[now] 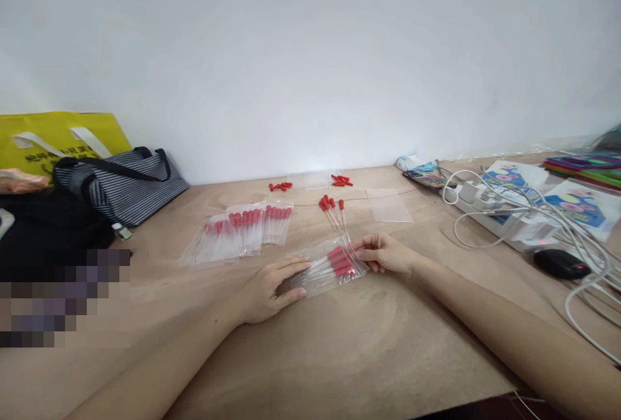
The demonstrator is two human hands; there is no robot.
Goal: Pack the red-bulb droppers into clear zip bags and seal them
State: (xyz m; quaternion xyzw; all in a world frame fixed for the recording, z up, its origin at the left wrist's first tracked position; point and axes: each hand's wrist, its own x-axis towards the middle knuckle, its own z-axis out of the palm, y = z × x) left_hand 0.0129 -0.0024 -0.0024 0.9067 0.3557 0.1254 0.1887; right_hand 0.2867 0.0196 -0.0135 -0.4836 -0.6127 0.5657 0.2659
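A clear zip bag (316, 277) lies slightly tilted on the table in front of me, with several droppers (342, 261) with red rubber bulbs inside it. My left hand (272, 287) holds the bag's left end, thumb at the near edge and fingers on top. At the bag's right end, by the bulbs, my right hand (383, 253) pinches the edge between thumb and fingertips. Just beyond the bag, several loose droppers (332, 206) lie with bulbs pointing away. Filled bags of droppers (245, 229) overlap to the left. A flat plastic bag (389, 205) lies to the right.
Red bulbs (280, 186) and more droppers (342, 180) lie near the wall. A striped bag (123, 184) and a yellow bag (63, 138) stand at left. On the right are a power strip (504, 219), tangled white cables (589, 258) and a black mouse (561, 264).
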